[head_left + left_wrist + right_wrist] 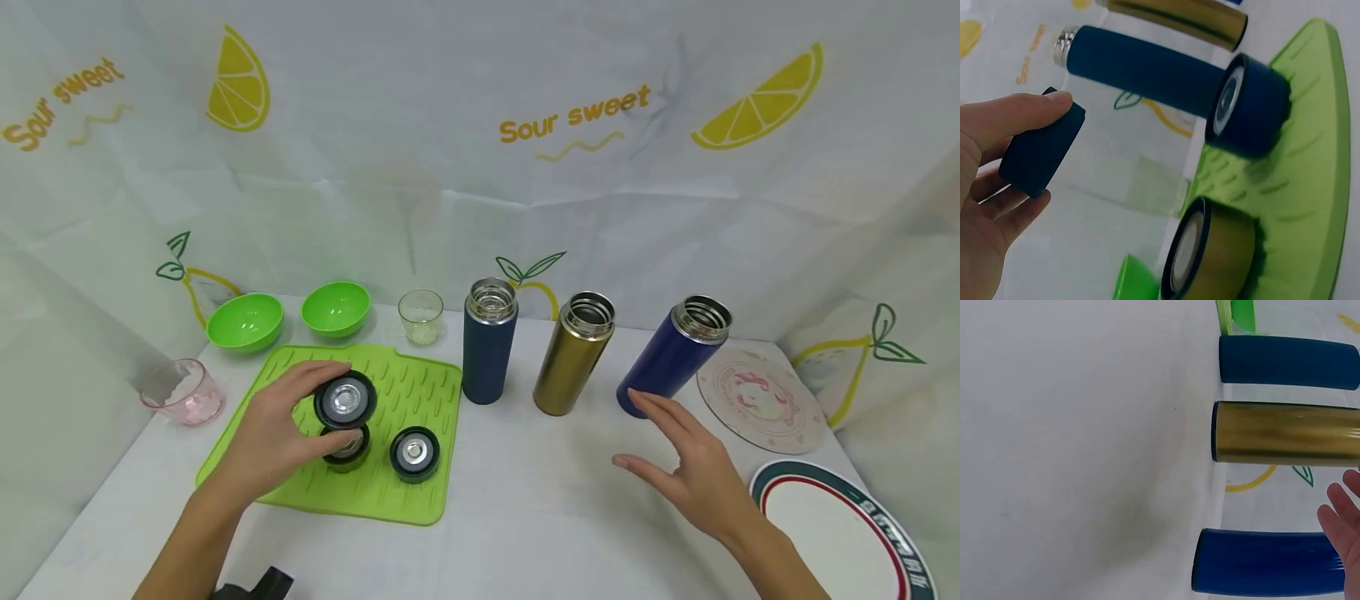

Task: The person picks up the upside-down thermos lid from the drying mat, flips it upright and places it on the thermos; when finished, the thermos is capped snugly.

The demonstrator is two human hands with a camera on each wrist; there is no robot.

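My left hand (273, 433) pinches a dark teal flask lid (346, 400) by its sides, its silvery underside facing the head camera. In the left wrist view this lid (1044, 150) hangs in the air between thumb and fingers. A gold lid (1225, 253) and a blue lid (1257, 109) rest on the green mat (390, 504), undersides up. My right hand (697, 475) holds nothing; its fingers are spread beside the lidless blue flask (663, 362). To the left of that stand a lidless gold flask (566, 367) and a lidless dark teal flask (487, 354).
Behind the mat sit two green bowls (245, 323) and a clear glass (422, 312). A pinkish glass (191, 400) is at the left. On the right lie a pink patterned round board (757, 400) and a white plate with a dark rim (832, 533). A printed cloth (420, 225) hangs behind.
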